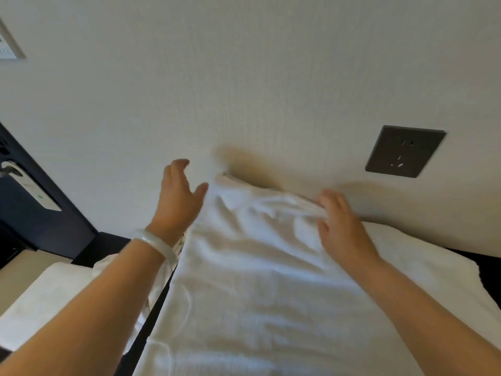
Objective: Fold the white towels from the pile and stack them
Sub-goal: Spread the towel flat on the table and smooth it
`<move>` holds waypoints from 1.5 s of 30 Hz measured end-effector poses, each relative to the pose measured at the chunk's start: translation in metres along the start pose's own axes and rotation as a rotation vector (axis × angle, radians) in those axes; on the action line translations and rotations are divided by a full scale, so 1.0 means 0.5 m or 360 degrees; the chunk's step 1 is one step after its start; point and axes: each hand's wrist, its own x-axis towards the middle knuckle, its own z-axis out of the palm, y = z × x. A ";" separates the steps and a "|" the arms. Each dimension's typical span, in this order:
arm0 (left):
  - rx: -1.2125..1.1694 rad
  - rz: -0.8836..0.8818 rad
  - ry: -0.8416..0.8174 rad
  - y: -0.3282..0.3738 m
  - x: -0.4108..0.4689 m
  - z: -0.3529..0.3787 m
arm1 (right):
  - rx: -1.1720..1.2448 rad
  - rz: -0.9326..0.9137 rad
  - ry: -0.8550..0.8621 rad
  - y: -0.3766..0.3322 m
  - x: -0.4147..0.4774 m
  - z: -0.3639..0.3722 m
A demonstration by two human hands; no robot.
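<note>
While towel (244, 280) lies long axis toward wall (244, 77), L hand (176, 202) splayed, holding nothing, R hand (341, 229) pinching far edge

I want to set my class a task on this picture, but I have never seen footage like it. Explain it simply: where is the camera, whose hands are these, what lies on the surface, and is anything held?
There is one picture, taken by a wide-angle camera worn on a person's head, looking forward and down. No machine is involved: the two bare arms are the wearer's own. A white towel lies spread over a dark surface against a pale wall. The right hand pinches the towel's far edge. The left hand, with a pale bangle at the wrist, is open beside the towel's far left corner; whether its thumb touches the cloth is unclear. More white cloth lies at the left, and another white piece at the right. A dark socket sits on the wall.
</note>
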 end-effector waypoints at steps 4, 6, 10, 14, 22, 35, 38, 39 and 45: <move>0.0516 0.0460 -0.0116 -0.031 -0.164 0.052 | -0.0254 -0.0313 -0.0009 0.007 -0.132 0.070; 0.0666 0.0566 -0.0241 -0.069 -0.255 0.061 | -0.0339 -0.0305 0.0035 0.047 -0.189 0.078; 0.0794 0.0427 -0.0613 -0.146 -0.353 0.068 | -0.0563 -0.0050 -0.0246 0.143 -0.253 0.069; 0.0925 0.0346 -0.0738 -0.188 -0.361 0.085 | -0.0706 0.0106 -0.0429 0.173 -0.266 0.088; 0.1066 0.0376 -0.0768 -0.208 -0.387 0.084 | -0.0650 0.0314 -0.0361 0.154 -0.316 0.087; 0.0930 0.0447 -0.0771 -0.179 -0.533 -0.024 | -0.0647 0.0384 -0.0417 0.114 -0.477 0.071; 0.0775 0.0373 -0.0727 -0.185 -0.510 -0.021 | -0.0648 0.0419 -0.0391 0.104 -0.464 0.059; 0.0710 0.0261 -0.0645 -0.194 -0.492 -0.021 | -0.0651 0.0447 -0.0361 0.102 -0.450 0.049; 0.0401 -0.0552 -0.0513 -0.216 -0.322 -0.032 | -0.0118 0.0405 -0.0088 0.097 -0.272 -0.002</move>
